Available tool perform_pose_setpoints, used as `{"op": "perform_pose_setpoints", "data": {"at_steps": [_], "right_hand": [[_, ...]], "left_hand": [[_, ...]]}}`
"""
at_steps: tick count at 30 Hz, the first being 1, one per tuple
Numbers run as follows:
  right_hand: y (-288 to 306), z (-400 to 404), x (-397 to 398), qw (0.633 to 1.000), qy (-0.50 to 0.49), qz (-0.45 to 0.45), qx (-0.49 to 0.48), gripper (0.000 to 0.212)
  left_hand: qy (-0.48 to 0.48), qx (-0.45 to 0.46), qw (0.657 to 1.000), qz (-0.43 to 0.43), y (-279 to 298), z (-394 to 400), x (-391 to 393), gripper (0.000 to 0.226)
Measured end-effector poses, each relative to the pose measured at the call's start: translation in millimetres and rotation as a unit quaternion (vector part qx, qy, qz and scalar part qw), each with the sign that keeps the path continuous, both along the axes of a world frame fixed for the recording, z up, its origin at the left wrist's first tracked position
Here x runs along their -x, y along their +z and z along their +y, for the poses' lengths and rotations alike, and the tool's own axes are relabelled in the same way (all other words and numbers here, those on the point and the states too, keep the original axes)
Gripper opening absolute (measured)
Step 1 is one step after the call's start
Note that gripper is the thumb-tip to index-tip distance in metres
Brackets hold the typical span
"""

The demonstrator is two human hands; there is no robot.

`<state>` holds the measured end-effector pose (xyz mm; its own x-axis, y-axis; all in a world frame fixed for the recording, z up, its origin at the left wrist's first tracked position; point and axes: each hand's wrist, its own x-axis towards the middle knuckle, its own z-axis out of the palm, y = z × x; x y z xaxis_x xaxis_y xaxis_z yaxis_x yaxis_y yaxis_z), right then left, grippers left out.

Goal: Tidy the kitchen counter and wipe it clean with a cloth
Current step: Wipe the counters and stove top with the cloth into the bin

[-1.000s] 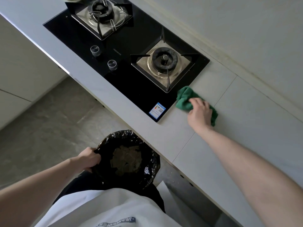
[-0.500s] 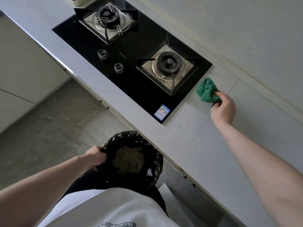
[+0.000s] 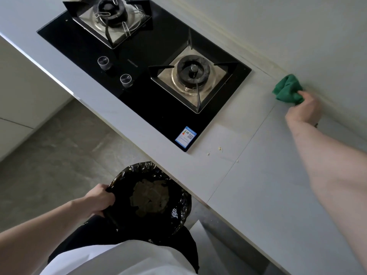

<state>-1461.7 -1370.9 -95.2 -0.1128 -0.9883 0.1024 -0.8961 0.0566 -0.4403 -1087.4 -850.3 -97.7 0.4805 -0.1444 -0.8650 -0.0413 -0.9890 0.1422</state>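
- Since the earlier frame, my right hand (image 3: 303,110) carried the cloth (image 3: 288,90) from the hob (image 3: 143,80) to the wall, 2 o'clock.
- Right fingers clench the cloth on the counter (image 3: 258,185).
- My left hand (image 3: 100,201) grips the bin (image 3: 151,197) rim, 7 o'clock.
- Crumbs (image 3: 220,149) lie centre.

Your right hand (image 3: 303,110) grips the green cloth (image 3: 288,89) at the counter's (image 3: 268,185) back edge, against the wall. Your left hand (image 3: 100,199) holds the rim of the black-lined bin (image 3: 178,207). Crumbs (image 3: 220,149) lie beside the hob (image 3: 151,76).
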Motion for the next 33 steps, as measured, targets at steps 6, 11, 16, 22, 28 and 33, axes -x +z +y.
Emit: {"op": "perform_pose_setpoints", "data": {"at_steps": [6,11,16,22,28,33], "right_hand": [[-24,0,0,0.967,0.022,0.126,-0.221,0.072],[-26,10,2,0.967,0.048,0.135,-0.209,0.073],[-22,51,-8,0.974,0.082,0.138,-0.163,0.065],[-10,112,-41,0.974,0.121,0.145,-0.126,0.054],[-4,195,-67,0.969,0.175,0.138,-0.105,0.048],[2,257,-82,0.967,0.201,0.128,-0.089,0.045]], "left_hand": [[0.010,0.001,1.000,-0.010,-2,-1,-2,0.021],[0.015,-0.001,1.000,-0.002,-4,-3,-5,0.019],[0.010,-0.006,1.000,0.008,-4,-1,-3,0.016],[-0.008,0.003,1.000,0.008,0,-1,-2,0.014],[-0.020,0.009,1.000,0.008,4,2,0,0.015],[-0.024,0.014,1.000,0.014,3,3,2,0.019]]}}
